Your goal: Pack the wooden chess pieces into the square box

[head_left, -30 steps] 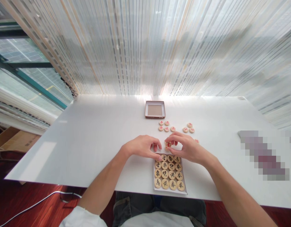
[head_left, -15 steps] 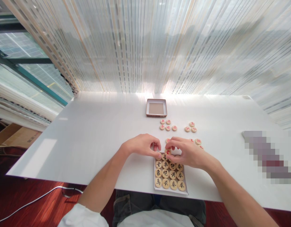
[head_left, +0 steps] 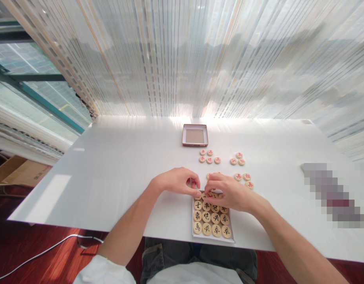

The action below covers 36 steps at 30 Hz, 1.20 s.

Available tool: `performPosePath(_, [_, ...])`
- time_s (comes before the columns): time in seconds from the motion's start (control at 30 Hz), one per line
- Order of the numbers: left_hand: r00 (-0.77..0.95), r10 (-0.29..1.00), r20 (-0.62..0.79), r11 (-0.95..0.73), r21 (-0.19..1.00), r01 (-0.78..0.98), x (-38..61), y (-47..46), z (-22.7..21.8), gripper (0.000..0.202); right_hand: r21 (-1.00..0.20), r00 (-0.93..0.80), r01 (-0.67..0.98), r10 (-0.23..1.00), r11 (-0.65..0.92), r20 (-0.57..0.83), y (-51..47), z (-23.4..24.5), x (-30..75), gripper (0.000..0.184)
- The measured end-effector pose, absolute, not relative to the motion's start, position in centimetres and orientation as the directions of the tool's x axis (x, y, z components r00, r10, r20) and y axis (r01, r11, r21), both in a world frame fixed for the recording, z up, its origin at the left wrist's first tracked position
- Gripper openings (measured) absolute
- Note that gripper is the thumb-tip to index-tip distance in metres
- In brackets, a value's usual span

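Observation:
A shallow white box (head_left: 232,232) sits at the table's near edge, filled with rows of round wooden Chinese chess pieces (head_left: 215,217) marked in black. At its far left corner, my left hand (head_left: 182,181) has bent fingers, with the thumb on the corner piece and rim. My right hand (head_left: 229,191) pinches a red-marked Chinese chess piece (head_left: 210,195) low over the far row, and its fingers mostly hide that piece. Whether this piece touches those below, I cannot tell. Part of the far row lies behind the right hand.
Loose red-marked pieces lie in small groups beyond the box, such as one group (head_left: 210,159) and another to the right (head_left: 247,176). Farther back is an open box lid (head_left: 195,136). A blurred-out object (head_left: 332,195) lies on the right of the white table (head_left: 125,150). Strip curtains (head_left: 182,59) hang behind.
My right hand has lowered the red-marked piece toward the far row and shifted slightly left. Loose pieces behind that hand show more fully. My left hand stays at the corner.

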State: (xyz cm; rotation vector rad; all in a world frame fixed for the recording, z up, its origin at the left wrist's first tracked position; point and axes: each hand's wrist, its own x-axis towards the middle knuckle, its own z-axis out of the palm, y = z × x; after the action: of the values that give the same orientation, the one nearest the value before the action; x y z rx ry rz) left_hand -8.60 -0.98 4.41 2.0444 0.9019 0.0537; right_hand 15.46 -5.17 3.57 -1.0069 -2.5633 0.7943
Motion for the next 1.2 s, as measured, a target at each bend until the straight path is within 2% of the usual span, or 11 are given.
performPosePath(0.27, [0.73, 0.62, -0.286, -0.333, 0.748, 0.575, -8.6, -1.0, 4.4, 0.027, -0.599, -0.687, 0.573, 0.726, 0.559, 0.02, -4.9, 3.7, 15.7, 0.026])
performPosePath(0.4, [0.733, 0.615, -0.289, -0.338, 0.744, 0.577, -8.6, -0.9, 4.4, 0.028, -0.633, -0.655, 0.603, 0.754, 0.485, -0.047, -5.0, 4.8, 16.6, 0.021])
performPosePath(0.6, [0.734, 0.615, -0.288, -0.333, 0.749, 0.573, -8.7, -0.9, 4.4, 0.026, -0.6, -0.643, 0.663, 0.751, 0.448, -0.15, -5.3, 5.7, 17.3, 0.018])
performPosePath(0.73, [0.738, 0.614, -0.28, -0.341, 0.749, 0.567, -8.7, -0.9, 4.3, 0.026, -0.574, -0.665, 0.653, 0.737, 0.493, -0.123, -5.7, 5.3, 16.7, 0.018])
performPosePath(0.9, [0.727, 0.631, -0.27, -0.334, 0.752, 0.569, -8.7, -1.0, 4.1, 0.026, -0.475, -0.674, 0.663, 0.737, 0.579, -0.042, -6.4, 4.8, 15.7, 0.025])
performPosePath(1.07, [0.728, 0.631, -0.268, -0.35, 0.739, 0.576, -8.6, -1.1, 4.2, 0.024, -0.46, -0.694, 0.66, 0.716, 0.594, -0.073, -6.8, 5.0, 15.1, 0.015])
performPosePath(1.17, [0.731, 0.626, -0.272, -0.363, 0.728, 0.582, -8.6, -1.1, 4.3, 0.023, -0.498, -0.715, 0.627, 0.696, 0.599, -0.064, -6.8, 5.3, 15.2, 0.002])
performPosePath(1.2, [0.732, 0.625, -0.272, -0.368, 0.724, 0.584, -8.6, -1.1, 4.4, 0.023, -0.519, -0.724, 0.61, 0.688, 0.599, -0.056, -6.8, 5.4, 15.2, 0.004])
